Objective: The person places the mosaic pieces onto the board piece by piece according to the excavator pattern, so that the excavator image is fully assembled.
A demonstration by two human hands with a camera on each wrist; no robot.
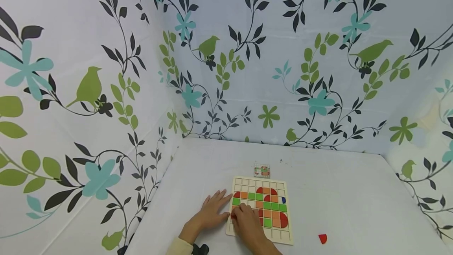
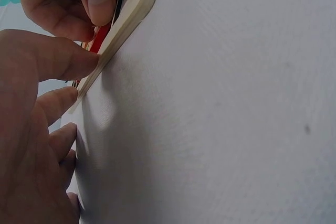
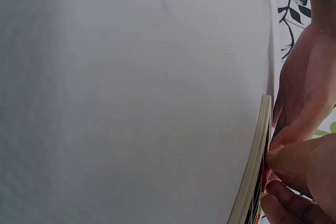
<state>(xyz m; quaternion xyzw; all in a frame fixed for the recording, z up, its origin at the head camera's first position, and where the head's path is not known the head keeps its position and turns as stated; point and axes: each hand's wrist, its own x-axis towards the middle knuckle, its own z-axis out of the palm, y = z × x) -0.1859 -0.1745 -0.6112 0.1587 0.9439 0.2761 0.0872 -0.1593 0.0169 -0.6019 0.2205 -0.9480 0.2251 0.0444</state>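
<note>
A pale wooden grid board (image 1: 283, 240) lies on the white table, with red, orange and green pieces and a small blue one (image 1: 283, 200) across its squares. My left hand (image 1: 212, 212) lies along the board's left side, fingers spread and thumb tip against the rim. Over the left part of the grid, my right hand (image 1: 248, 223) pinches a red piece (image 2: 100, 38) between thumb and fingers, close to the left thumb. The right hand hides several squares beneath it. In the right wrist view both hands meet at the board's edge (image 3: 256, 156).
A loose red quarter-round piece (image 1: 323, 239) lies on the table to the right of the board. Just behind the board is a small card (image 1: 262, 170) with a coloured pattern. Curtains (image 1: 276, 70) printed with leaves and birds stand around the table's back and sides.
</note>
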